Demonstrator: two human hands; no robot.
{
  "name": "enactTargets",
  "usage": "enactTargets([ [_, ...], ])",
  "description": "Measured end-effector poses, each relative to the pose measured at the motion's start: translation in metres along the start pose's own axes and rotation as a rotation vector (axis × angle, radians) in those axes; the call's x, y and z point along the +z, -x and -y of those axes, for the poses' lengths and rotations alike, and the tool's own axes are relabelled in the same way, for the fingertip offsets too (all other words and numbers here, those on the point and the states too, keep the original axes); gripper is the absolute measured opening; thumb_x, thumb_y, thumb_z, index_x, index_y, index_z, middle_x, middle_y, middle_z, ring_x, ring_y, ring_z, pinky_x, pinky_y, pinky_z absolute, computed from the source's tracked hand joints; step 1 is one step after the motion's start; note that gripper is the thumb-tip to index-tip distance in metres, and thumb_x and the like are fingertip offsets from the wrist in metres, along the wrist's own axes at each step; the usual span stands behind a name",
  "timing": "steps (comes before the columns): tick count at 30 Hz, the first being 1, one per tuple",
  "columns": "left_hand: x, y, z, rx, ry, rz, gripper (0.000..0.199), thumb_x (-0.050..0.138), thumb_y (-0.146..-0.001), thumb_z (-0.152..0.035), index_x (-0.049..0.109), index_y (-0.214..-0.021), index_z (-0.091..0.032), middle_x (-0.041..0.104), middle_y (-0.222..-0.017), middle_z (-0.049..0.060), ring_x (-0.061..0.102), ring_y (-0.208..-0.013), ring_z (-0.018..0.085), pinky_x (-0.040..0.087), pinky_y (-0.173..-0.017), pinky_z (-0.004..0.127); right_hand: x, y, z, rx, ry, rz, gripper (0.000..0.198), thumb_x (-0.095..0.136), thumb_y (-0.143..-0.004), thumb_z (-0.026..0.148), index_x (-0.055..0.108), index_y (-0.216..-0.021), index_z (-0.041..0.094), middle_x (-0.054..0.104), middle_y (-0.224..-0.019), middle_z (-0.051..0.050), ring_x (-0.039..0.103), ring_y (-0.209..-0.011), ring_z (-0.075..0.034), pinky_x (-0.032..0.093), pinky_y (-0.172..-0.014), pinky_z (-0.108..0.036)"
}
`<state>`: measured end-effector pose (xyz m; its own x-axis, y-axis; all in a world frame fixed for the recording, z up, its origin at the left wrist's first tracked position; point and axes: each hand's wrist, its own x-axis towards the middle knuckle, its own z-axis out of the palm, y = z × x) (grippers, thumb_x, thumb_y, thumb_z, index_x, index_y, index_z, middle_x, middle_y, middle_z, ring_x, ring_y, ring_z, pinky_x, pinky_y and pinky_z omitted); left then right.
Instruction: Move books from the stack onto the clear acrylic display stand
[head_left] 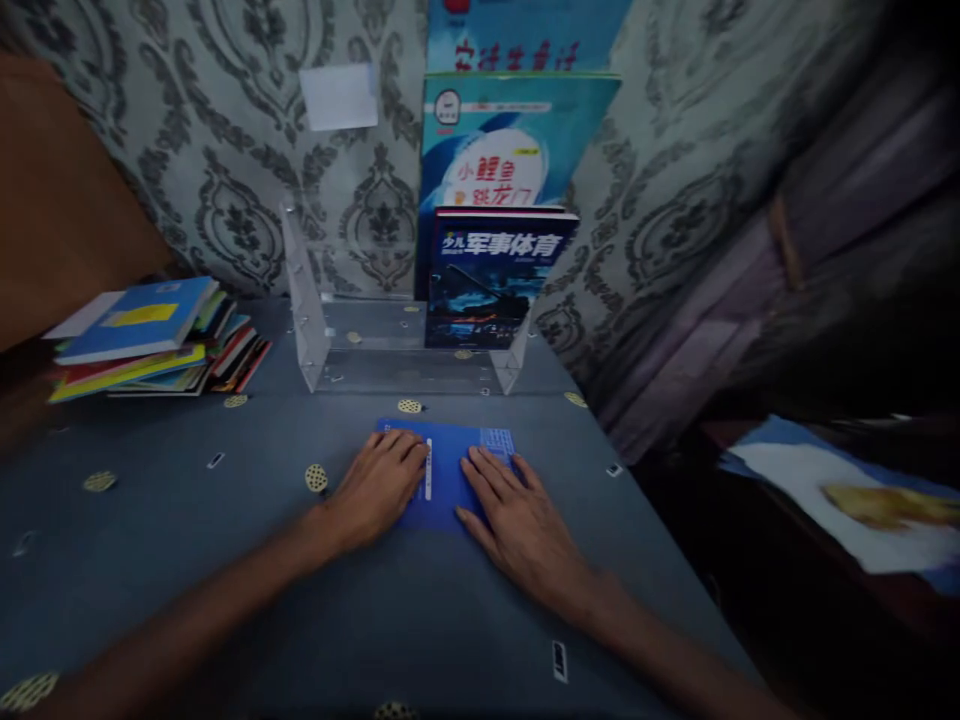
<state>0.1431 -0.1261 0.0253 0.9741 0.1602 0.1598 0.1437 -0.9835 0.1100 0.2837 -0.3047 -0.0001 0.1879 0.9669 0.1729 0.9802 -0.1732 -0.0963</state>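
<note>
A blue booklet (448, 500) lies flat on the dark tabletop in front of me. My left hand (382, 482) rests on its left side, fingers laid over the cover near a white vertical strip. Across the right side spreads my right hand (517, 515), palm down, its fingers stretched out and thumb apart. Neither hand grips the booklet. Beyond it stands a clear acrylic rack (304, 310). At the rack's right end a dark blue magazine (480, 290) leans upright, with a taller teal book (487, 125) and another blue book (525, 35) behind it.
A messy stack of books (142, 335) sits at the back left of the table (247, 560). Patterned wallpaper (232, 120) rises behind, with a pale paper (339, 97) on it. Off the table's right edge are a curtain (720, 280) and a white-and-blue sheet (817, 490).
</note>
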Motion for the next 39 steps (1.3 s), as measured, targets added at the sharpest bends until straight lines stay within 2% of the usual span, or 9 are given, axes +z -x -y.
enactTargets([
  [7,0.017,-0.009,-0.015,0.052,-0.045,0.043,0.039,0.042,-0.103,-0.032,0.052,-0.137,-0.015,0.051,-0.149,0.017,0.043,-0.142,0.03,0.039,-0.113,0.052,-0.01,-0.003,-0.004,0.048,-0.012,0.002,0.046,0.042,-0.102,0.037,0.06,-0.136,0.011,0.06,-0.14,-0.02,0.052,-0.135,-0.032,0.035,-0.116,-0.058],
  [12,0.019,-0.015,-0.011,-0.005,-0.037,0.06,0.056,0.041,-0.101,-0.052,0.046,-0.144,-0.017,0.04,-0.157,0.02,0.03,-0.15,0.035,0.032,-0.115,0.063,0.001,-0.013,-0.013,0.001,-0.11,-0.005,0.05,0.039,-0.103,0.033,0.05,-0.145,0.009,0.048,-0.152,-0.02,0.038,-0.146,-0.032,0.035,-0.118,-0.056],
  [21,0.027,-0.017,-0.023,-0.045,-0.111,0.064,0.06,0.043,-0.1,-0.053,0.044,-0.146,-0.015,0.042,-0.154,0.025,0.035,-0.146,0.039,0.033,-0.114,0.061,-0.001,-0.032,-0.053,-0.175,-0.183,0.068,0.048,0.04,-0.105,0.031,0.045,-0.149,0.013,0.043,-0.156,-0.014,0.033,-0.149,-0.024,0.032,-0.122,-0.048],
  [25,0.021,-0.026,-0.013,-0.037,-0.113,0.043,0.058,0.043,-0.099,-0.056,0.048,-0.143,-0.018,0.049,-0.148,0.021,0.044,-0.139,0.037,0.037,-0.109,0.059,-0.002,-0.031,-0.048,-0.173,-0.175,0.077,0.046,0.044,-0.104,0.029,0.048,-0.147,0.014,0.045,-0.155,-0.014,0.034,-0.148,-0.025,0.029,-0.123,-0.05],
  [27,0.018,-0.031,-0.005,-0.03,-0.124,0.041,0.057,0.043,-0.099,-0.055,0.05,-0.141,-0.018,0.052,-0.145,0.019,0.046,-0.136,0.035,0.039,-0.107,0.055,-0.003,-0.022,-0.037,-0.177,-0.174,0.094,0.056,0.05,-0.102,0.04,0.045,-0.148,0.01,0.043,-0.156,-0.018,0.03,-0.15,-0.029,0.027,-0.123,-0.054],
  [29,0.015,-0.034,0.003,-0.01,-0.122,0.031,0.058,0.044,-0.098,-0.057,0.05,-0.141,-0.018,0.053,-0.143,0.018,0.047,-0.134,0.034,0.04,-0.105,0.053,-0.005,-0.011,-0.027,-0.206,-0.204,0.108,0.077,0.053,-0.096,0.056,0.038,-0.151,0.004,0.038,-0.157,-0.023,0.024,-0.152,-0.032,0.025,-0.123,-0.056],
  [31,0.014,-0.036,0.011,0.02,-0.1,0.019,0.059,0.046,-0.097,-0.059,0.051,-0.14,-0.019,0.054,-0.14,0.017,0.048,-0.131,0.035,0.042,-0.103,0.053,-0.01,-0.001,-0.022,-0.226,-0.224,0.121,0.083,0.052,-0.095,0.062,0.036,-0.152,0.005,0.037,-0.158,-0.023,0.022,-0.152,-0.032,0.022,-0.123,-0.057],
  [35,0.014,-0.037,0.021,0.033,-0.028,-0.016,0.047,0.044,-0.1,-0.051,0.055,-0.135,-0.022,0.058,-0.132,0.013,0.053,-0.121,0.031,0.045,-0.098,0.049,-0.022,0.006,-0.028,-0.238,-0.217,0.17,0.061,0.055,-0.098,0.049,0.048,-0.147,0.014,0.042,-0.156,-0.018,0.029,-0.15,-0.033,0.024,-0.122,-0.057],
  [39,0.015,-0.037,0.025,0.014,0.008,-0.054,0.039,0.041,-0.102,-0.042,0.057,-0.133,-0.023,0.058,-0.128,0.011,0.054,-0.115,0.029,0.046,-0.095,0.047,-0.028,0.003,-0.04,-0.245,-0.214,0.203,0.051,0.054,-0.099,0.042,0.053,-0.144,0.019,0.045,-0.155,-0.014,0.031,-0.149,-0.031,0.023,-0.123,-0.057],
])
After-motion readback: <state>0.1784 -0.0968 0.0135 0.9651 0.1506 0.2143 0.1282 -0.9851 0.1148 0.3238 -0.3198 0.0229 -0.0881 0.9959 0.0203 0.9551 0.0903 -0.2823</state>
